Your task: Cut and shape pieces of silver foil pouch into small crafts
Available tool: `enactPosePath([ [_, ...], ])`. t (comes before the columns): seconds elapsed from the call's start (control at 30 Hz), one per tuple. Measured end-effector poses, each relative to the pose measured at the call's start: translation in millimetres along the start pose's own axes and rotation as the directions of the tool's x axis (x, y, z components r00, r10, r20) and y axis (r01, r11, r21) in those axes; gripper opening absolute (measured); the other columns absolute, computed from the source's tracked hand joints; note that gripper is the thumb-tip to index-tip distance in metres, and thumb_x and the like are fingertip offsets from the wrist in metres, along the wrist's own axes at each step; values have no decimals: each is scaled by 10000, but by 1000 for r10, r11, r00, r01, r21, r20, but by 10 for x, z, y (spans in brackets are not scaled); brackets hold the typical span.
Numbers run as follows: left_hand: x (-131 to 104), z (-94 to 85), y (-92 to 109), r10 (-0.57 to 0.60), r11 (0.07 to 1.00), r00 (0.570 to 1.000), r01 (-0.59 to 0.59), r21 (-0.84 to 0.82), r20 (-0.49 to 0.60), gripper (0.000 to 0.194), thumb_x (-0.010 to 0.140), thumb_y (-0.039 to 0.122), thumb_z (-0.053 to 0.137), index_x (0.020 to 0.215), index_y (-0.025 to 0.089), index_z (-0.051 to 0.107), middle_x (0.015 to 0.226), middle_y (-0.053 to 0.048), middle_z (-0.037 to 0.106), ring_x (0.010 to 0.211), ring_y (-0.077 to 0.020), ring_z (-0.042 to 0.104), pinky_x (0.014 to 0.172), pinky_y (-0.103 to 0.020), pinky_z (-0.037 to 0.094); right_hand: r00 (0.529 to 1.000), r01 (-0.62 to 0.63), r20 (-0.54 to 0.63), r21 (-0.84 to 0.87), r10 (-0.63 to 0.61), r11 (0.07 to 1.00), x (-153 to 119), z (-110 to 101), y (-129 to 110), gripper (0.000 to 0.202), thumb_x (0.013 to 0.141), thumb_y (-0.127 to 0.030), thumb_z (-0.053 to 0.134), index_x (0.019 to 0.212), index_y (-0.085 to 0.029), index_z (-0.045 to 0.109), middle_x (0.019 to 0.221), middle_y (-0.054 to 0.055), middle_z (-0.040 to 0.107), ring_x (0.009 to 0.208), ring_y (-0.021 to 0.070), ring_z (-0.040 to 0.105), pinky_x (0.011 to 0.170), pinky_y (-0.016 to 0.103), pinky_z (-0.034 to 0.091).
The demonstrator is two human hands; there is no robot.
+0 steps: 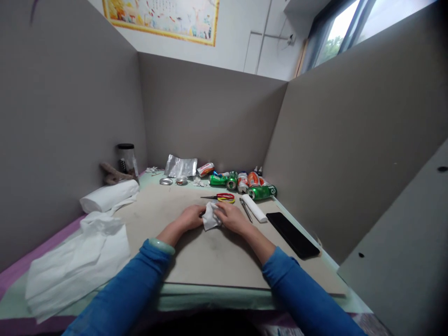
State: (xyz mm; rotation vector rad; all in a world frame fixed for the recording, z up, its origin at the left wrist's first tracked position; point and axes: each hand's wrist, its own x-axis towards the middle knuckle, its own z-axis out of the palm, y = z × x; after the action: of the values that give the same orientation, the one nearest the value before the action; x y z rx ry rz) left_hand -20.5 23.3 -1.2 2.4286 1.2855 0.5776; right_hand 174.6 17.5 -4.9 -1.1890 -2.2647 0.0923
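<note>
White tissue [211, 217] between both hands [210, 216], board [217, 261] bare toward near edge.

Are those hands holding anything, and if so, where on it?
Yes, a crumpled white tissue: the left hand has it by its left edge, the right hand by its upper right side.

Tan board [147, 233] on the table bore red-handled scissors [224, 197], a silver pen [246, 210], a white roll [254, 208], a black phone [293, 235].
</note>
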Motion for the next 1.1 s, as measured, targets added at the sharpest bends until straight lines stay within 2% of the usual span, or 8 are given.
enactPosePath([
  [0.07,-6,5,-20,24,1000,1000,-24,-20,5,409,755,255,566,1156,201,627,1148,-44,646,1036,-258,581,902,-308,427,989,123,82,-43,-119,991,-28,64,-45,283,889,-362,471,1013,-188,658,1020,78,645,942,193,537,847,312,384],
  [0.2,-14,8,-54,93,995,995,-94,15,22,450,809,254,514,1258,221,539,1256,-39,579,1097,-239,552,954,-310,397,979,196,81,-123,-187,973,-47,129,-79,236,883,-322,499,972,-204,683,1045,69,635,958,198,504,866,331,364],
  [0.47,-10,22,-55,-24,982,996,7,189,86,440,878,228,395,1316,196,432,1305,-98,526,1147,-259,517,1007,-417,334,934,317,176,-10,-310,949,-11,12,-54,220,801,-101,506,795,-194,705,914,53,632,882,170,520,816,286,383],
  [0.6,-11,20,-37,-46,985,992,26,170,114,432,908,269,357,1330,187,400,1320,-107,512,1194,-268,476,1027,-459,293,923,287,243,84,-299,954,-20,-107,23,262,721,-51,497,744,-192,717,874,29,638,826,152,547,763,244,391],
  [0.67,-3,22,-26,-52,984,992,32,173,115,423,905,269,371,1319,191,412,1321,-102,513,1213,-261,459,1040,-452,279,934,230,260,91,-246,969,-34,-142,54,265,712,-61,491,731,-195,719,843,21,637,797,146,553,726,230,389],
  [0.87,28,38,-23,-95,972,988,65,225,125,464,872,215,413,1335,235,396,1396,-86,432,1310,-260,341,1072,-480,217,991,6,132,-139,13,990,-22,-83,47,233,773,-148,503,833,-196,722,881,60,635,820,168,548,707,240,375],
  [0.97,25,31,-18,-56,977,992,31,211,114,505,848,171,415,1347,245,389,1398,-86,428,1275,-265,393,1072,-494,214,993,56,116,-211,-32,976,17,-24,-12,216,800,-194,514,859,-191,722,884,83,637,842,186,541,732,261,368],
  [1.1,14,8,25,-43,972,994,17,235,104,512,841,135,385,1347,216,389,1379,-105,448,1244,-275,433,1064,-519,221,971,206,155,-140,-184,968,40,17,-35,205,769,-142,536,827,-202,723,911,65,642,861,183,542,753,265,370],
])
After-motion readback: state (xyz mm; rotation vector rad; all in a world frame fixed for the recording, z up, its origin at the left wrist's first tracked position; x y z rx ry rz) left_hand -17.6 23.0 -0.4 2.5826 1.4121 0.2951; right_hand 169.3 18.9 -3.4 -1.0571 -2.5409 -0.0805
